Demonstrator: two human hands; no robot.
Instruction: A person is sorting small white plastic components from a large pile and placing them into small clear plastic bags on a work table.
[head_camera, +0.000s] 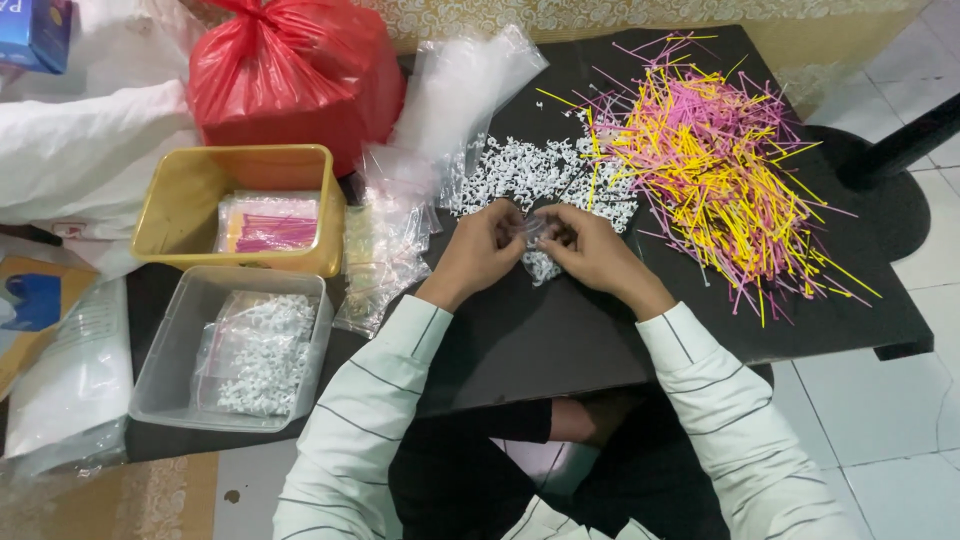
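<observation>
With my left hand (487, 243) and right hand (582, 243) both pinching 1 small clear bag (533, 228), I judge it best to hold its mouth open just above the white pieces (520, 175) on the counter (560, 330).

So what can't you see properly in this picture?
- Head view: what the left hand and right hand pinch between them; the fingers cover it.
- The red bag: knotted shut, contents hidden.
- The small white pieces: too tiny to tell their shape.
- The blue box: cut off by the corner.
</observation>
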